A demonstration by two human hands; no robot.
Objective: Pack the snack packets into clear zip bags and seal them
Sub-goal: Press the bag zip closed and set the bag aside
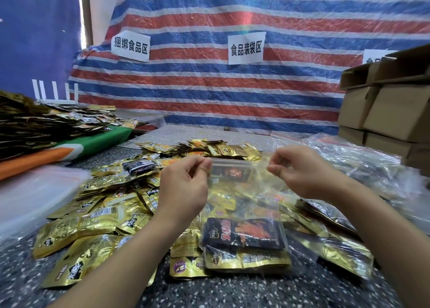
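A person's two bare hands hold a clear zip bag [242, 191] up above a speckled table [232, 291] strewn with gold snack packets [93, 217]. The left hand [183, 186] pinches the left end of the bag's top strip between thumb and curled fingers; the right hand [300, 170] pinches the right end the same way, so the strip is stretched level between them. The bag hangs down toward the viewer, already loaded: a black packet [244, 235] with an orange picture sits on gold ones at the bottom.

The step in hand looks like sealing. To do it well, keep the strip taut and straight, line up the two tracks, then run pinched fingers from one end to the other, pressing out trapped air and keeping packet corners clear of the closure.

Two white paper signs are fixed to the red, white and blue striped tarp [232, 93] behind. The left sign [130, 46] reads 捆绑食品区; the middle sign [246, 48] reads 食品装袋区. A third sign at far right is mostly hidden by stacked cardboard boxes [381, 112]. Packet lettering is bold but too blurred to read; no brand can be made out. More empty clear bags [356, 154] lie heaped at the right
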